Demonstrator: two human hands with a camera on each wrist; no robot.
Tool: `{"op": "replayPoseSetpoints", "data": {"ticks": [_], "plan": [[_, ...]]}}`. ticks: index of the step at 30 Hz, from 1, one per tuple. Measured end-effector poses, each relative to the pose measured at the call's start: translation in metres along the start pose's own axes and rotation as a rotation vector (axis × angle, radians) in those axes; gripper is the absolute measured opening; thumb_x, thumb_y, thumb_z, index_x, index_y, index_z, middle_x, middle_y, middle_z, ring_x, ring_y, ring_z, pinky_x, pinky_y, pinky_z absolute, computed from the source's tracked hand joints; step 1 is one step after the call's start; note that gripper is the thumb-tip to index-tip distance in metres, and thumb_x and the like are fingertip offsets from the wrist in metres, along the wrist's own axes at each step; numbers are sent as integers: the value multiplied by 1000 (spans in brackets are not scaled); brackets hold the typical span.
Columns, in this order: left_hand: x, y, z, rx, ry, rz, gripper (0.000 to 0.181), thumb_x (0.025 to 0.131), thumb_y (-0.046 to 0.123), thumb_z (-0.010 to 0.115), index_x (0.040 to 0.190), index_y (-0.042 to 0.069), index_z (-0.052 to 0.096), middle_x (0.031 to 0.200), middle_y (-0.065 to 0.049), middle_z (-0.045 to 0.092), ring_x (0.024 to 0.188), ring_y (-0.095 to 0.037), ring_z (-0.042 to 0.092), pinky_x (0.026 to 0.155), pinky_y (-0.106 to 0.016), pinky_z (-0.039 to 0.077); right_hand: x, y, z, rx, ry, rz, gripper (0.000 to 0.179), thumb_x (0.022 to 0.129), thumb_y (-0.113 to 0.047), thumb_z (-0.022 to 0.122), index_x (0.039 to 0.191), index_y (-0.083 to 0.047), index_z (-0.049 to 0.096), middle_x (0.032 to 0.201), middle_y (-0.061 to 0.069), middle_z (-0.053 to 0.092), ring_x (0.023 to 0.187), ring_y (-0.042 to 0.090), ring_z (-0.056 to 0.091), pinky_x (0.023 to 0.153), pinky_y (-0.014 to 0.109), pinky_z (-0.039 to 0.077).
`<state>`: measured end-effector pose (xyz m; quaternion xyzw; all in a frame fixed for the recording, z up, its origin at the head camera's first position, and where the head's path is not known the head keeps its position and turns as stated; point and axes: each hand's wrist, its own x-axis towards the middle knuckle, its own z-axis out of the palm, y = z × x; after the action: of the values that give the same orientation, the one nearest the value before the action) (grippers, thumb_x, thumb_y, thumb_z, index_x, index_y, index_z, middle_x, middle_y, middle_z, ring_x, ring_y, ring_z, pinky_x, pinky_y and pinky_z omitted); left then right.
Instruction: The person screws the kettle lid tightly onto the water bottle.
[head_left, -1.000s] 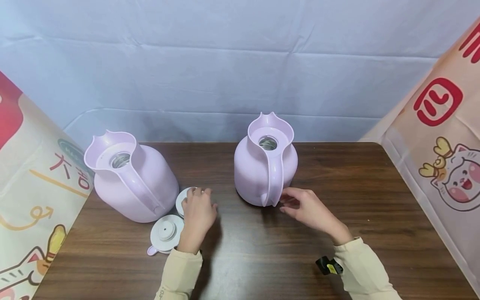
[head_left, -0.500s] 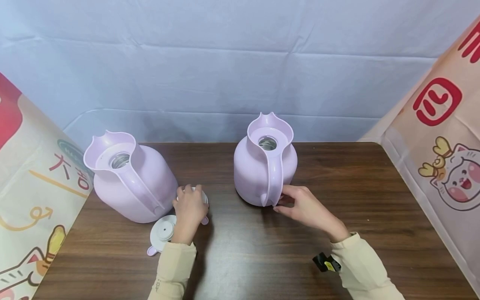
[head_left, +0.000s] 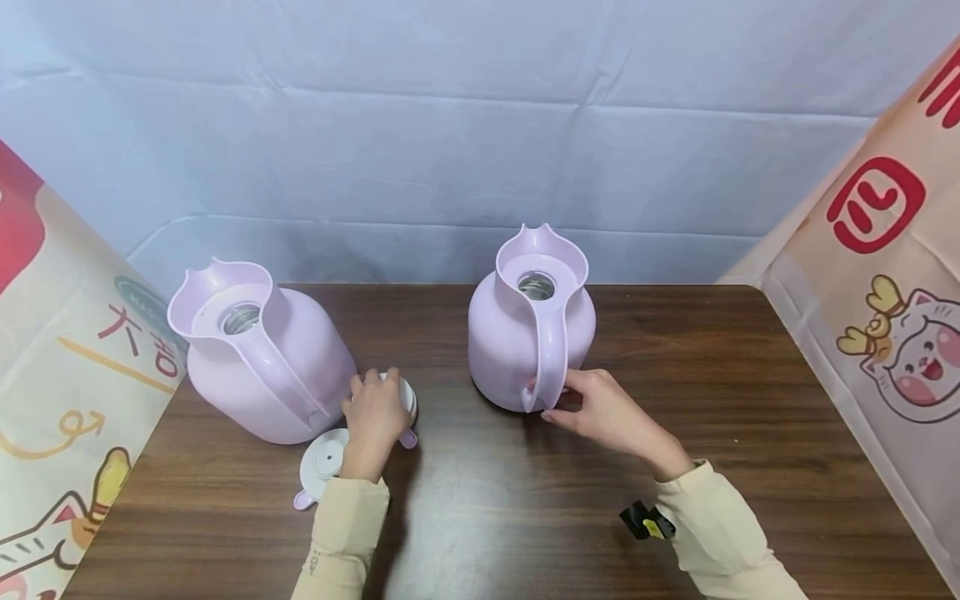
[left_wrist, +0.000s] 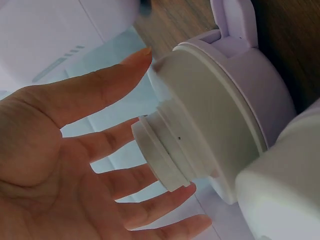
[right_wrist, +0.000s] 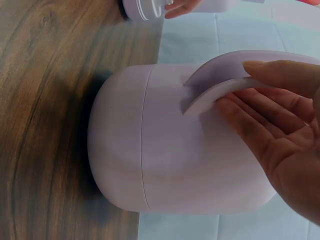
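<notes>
On the left, my left hand (head_left: 373, 421) is spread over a white and lilac jug lid (left_wrist: 200, 95); its plug points toward my palm. In the left wrist view the thumb tip comes right at the lid's rim, and the fingers reach behind the plug. A second lid (head_left: 322, 462) lies beside it, partly covered by my wrist. My right hand (head_left: 603, 412) holds the lower handle of a lilac thermos jug (right_wrist: 175, 150), with the thumb against its edge and the fingers inside. This jug stands upright, its mouth uncovered.
A matching lilac thermos jug (head_left: 300, 358) stands at the left, close to both lids, also uncovered. Everything rests on a brown wood-grain table (head_left: 480, 533). A pale blue cloth (head_left: 420, 150) hangs behind, with printed panels on both sides.
My left hand has shifted left over the lid, bringing the lid's right edge and lilac tab into view. My right hand has closed in on the jug's handle. Both jugs stay put.
</notes>
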<state>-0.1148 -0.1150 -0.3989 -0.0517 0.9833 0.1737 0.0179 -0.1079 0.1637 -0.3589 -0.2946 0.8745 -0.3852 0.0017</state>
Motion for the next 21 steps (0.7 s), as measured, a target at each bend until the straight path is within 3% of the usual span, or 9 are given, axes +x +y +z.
{"op": "replayPoseSetpoints", "data": {"ticks": [12, 21], "plan": [[3, -3, 4, 17, -29, 4, 54, 63, 7, 73, 113, 2, 56, 108, -27, 49, 102, -47, 41, 70, -59, 40, 2, -1, -2, -17, -30, 32, 22, 71, -2, 74, 91, -6, 67, 85, 1, 67, 80, 13, 61, 71, 30, 49], [7, -4, 2, 7, -128, -30, 86, 45, 15, 88, 123, 6, 51, 115, -27, 44, 106, -47, 37, 70, -62, 40, 2, -1, -1, -34, -24, 50, 19, 71, -5, 74, 89, -6, 68, 82, 0, 67, 76, 10, 59, 68, 28, 48]]}}
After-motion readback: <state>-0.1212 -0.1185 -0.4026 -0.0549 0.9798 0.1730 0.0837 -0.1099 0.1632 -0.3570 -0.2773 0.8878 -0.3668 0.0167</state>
